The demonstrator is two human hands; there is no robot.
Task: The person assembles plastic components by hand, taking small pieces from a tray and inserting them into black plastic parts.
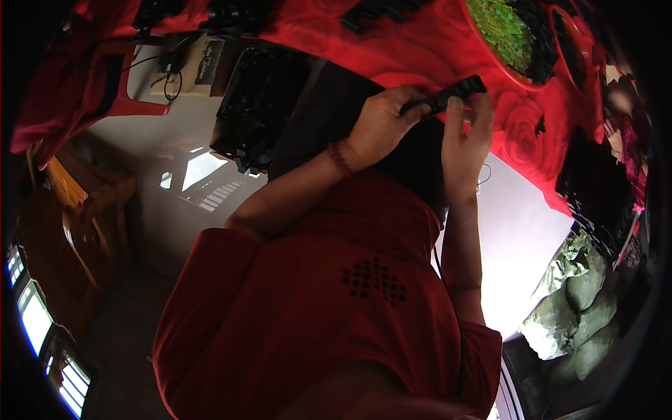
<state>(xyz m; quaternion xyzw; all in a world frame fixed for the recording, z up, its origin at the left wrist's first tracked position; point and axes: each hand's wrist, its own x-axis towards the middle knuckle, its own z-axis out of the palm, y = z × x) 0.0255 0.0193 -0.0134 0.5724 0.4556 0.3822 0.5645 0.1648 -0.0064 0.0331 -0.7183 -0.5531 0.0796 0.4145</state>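
A long black part, apparently plastic (pixel 462 89), is held up between my two hands, close to the edge of a table covered in a red cloth (pixel 392 56). My left hand (pixel 381 122), with a reddish bead bracelet at the wrist, is closed on the part's left end, thumb along it. At the other end, the fingers of my right hand (pixel 467 136) press against the part. Its exact kind cannot be made out. Beneath the hands, dark cloth (pixel 315 119) covers my lap.
A box packed with black parts (pixel 262 91) stands left of my lap, with a cardboard box (pixel 203 66) behind it. On the table are a red basin (pixel 535 85) of green and black pieces. Filled sacks (pixel 588 301) lie at right, near another person (pixel 633 154). Wooden furniture (pixel 77 203) stands left.
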